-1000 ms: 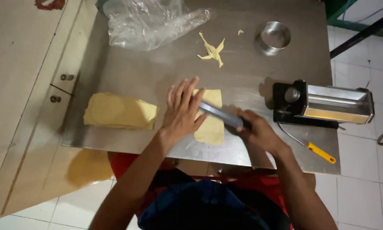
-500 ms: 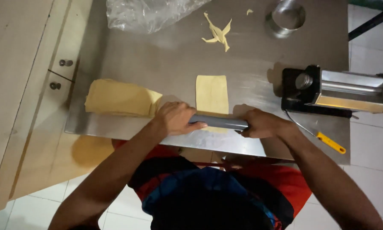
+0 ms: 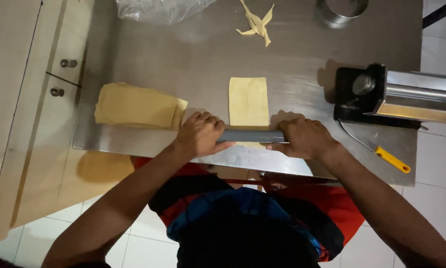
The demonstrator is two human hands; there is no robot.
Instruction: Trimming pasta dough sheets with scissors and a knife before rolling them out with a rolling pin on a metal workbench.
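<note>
A grey rolling pipe (image 3: pixel 251 136) lies crosswise over the near end of a pale yellow rectangular dough sheet (image 3: pixel 248 100) on the steel table (image 3: pixel 193 64). My left hand (image 3: pixel 200 134) grips the pipe's left end. My right hand (image 3: pixel 305 137) grips its right end. Both hands sit close to the table's front edge, and the dough stretches away from the pipe toward the table's middle.
A stack of folded dough sheets (image 3: pixel 137 106) lies left of my left hand. A pasta roller machine (image 3: pixel 406 94) stands at the right, with a yellow-handled tool (image 3: pixel 384 154) beside it. Dough scraps (image 3: pixel 256 22), a plastic bag (image 3: pixel 158 9) and a metal ring (image 3: pixel 341 10) sit at the back.
My left hand left the dough sheet and took the pipe's left end. Both hands drew the pipe to the sheet's near end, and the view moved closer.
</note>
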